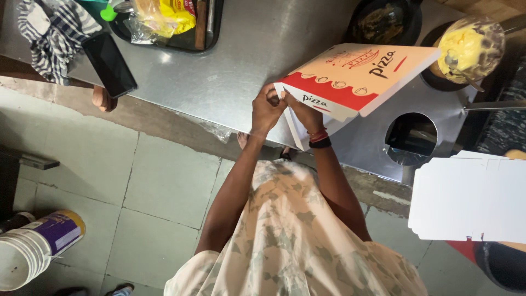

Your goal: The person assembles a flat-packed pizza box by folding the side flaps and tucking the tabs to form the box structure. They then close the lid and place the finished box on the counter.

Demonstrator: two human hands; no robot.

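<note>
A red-and-white pizza box (356,82) is being folded at the steel counter's (230,71) edge; its corner flap is pinched by left hand (266,109) and right hand (304,112). Tucking toward 2 o'clock seems next

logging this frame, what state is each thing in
red and white cardboard pizza box: half folded, lid tilted up
left hand: gripping box corner
right hand: gripping box corner
black phone: screen dark, flat on steel counter
flat white box blank: unfolded
white bucket: lying tipped
</note>
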